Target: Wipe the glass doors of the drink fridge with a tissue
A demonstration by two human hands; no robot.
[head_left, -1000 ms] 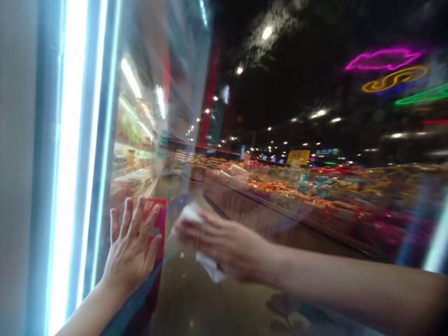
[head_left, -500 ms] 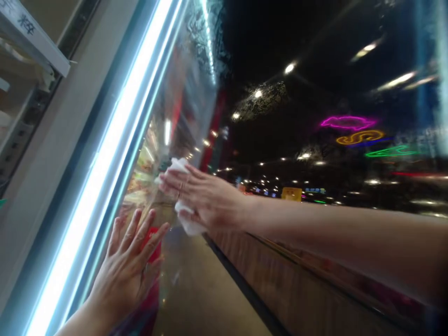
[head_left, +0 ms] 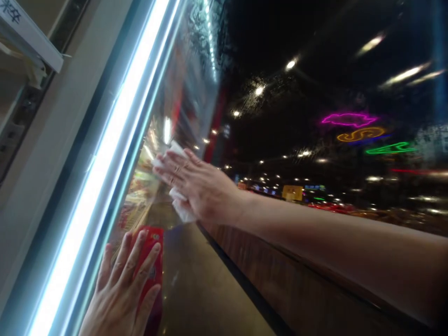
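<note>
Near the middle of the view, my right hand [head_left: 205, 184] lies spread over a crumpled white tissue [head_left: 182, 209] and presses it against a glass pane [head_left: 266, 130]. White edges of the tissue stick out above the fingers and below the thumb. My left hand [head_left: 117, 291] is at the lower left, its fingers stretched and apart, with nothing in it. It looks laid flat toward the glass, though I cannot tell whether it touches. Beyond its fingers shows a red printed packet or box [head_left: 154, 235], partly covered by the hand.
A bright light tube [head_left: 105, 154] runs slantwise along the frame on the left. Farther left is a shelf with a white label strip [head_left: 31, 32]. Wet smears [head_left: 269, 86] mark the glass. Neon outlines [head_left: 350, 120] and ceiling lights show on the dark right side.
My right hand has shifted slightly up and left with the tissue under it. My left hand has dropped lower, and more of the red packet shows above it.
</note>
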